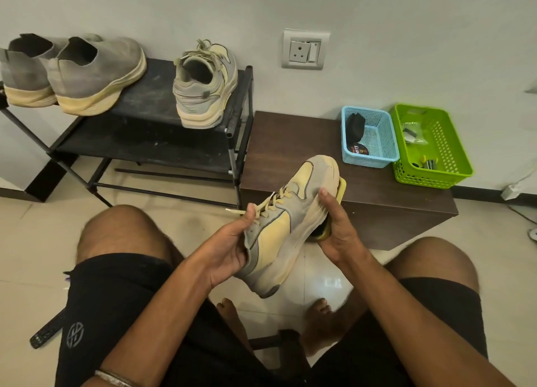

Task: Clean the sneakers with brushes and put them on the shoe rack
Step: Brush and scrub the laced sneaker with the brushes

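Fingers of the left hand curl round the collar of the sneaker above the knees, right hand gripping a yellow brush against its sole; light, soft-uppered, best held at the heel.

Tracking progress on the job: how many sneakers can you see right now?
4. Two grey sneakers at the shoe rack's top left, one yellow-grey sneaker at its right, and its mate held in both hands.
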